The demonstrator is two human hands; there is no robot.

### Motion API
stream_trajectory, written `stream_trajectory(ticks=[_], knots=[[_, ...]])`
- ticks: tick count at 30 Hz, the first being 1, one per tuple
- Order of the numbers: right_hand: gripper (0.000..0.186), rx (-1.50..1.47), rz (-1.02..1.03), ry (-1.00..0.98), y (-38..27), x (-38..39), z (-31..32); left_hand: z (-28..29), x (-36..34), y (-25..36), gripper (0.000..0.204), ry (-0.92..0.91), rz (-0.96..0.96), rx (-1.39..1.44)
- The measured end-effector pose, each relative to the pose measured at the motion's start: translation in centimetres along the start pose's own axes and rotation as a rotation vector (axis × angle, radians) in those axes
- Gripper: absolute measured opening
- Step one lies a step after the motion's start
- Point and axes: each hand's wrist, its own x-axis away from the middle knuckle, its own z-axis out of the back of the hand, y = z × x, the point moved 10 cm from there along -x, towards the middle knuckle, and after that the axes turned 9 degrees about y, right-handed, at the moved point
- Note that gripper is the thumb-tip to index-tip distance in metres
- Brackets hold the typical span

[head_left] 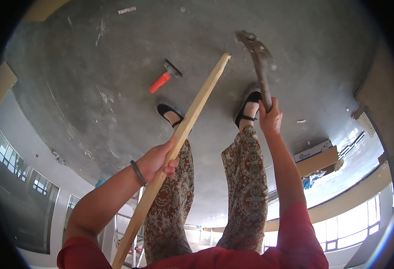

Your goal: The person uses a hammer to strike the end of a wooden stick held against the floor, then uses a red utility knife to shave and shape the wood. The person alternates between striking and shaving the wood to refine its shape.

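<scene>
A bare grey concrete floor (94,67) fills most of the view, streaked with pale scuffs and scattered white flecks. A red-handled scraper (164,77) lies on it. Bright daylight comes through large glazed windows (349,228) at the lower right, and darker window panes (8,161) line the left wall. Stacked timber boards (318,162) lie near the right edge.

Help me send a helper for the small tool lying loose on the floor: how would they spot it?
Start at the grey concrete floor ahead of the person's two black shoes. Just beyond the left shoe, left of the tip of the long wooden strip, lies a short scraper. Its bright orange handle sets it apart; nothing else there is that colour, and no hand touches it.
</scene>
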Motion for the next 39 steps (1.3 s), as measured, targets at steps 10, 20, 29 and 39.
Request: stream_trajectory(ticks=[10, 20, 29, 39], knots=[[0.027, 0.014, -0.234, -0.221, 5.5, 4.2, -2.8, 8.5, -7.7, -1.0, 0.053, 0.142, -0.115, -0.196], [0.039, 0.244, -0.299, -0.360, 8.0, 5.4, -7.4, 3.7, -6.5, 0.2, 0.038, -0.083, -0.119, -0.084], [0.034, 0.097, -0.312, -0.150, 6.6, 4.0, -3.7, 0.4, -4.0, 0.9, 0.032, -0.123, -0.207, -0.105], [0.030, 0.154, -0.249, -0.161, 8.8, 4.9, -4.2, -0.5, -2.8, 0.8, 0.032, -0.109, -0.155, -0.046]])
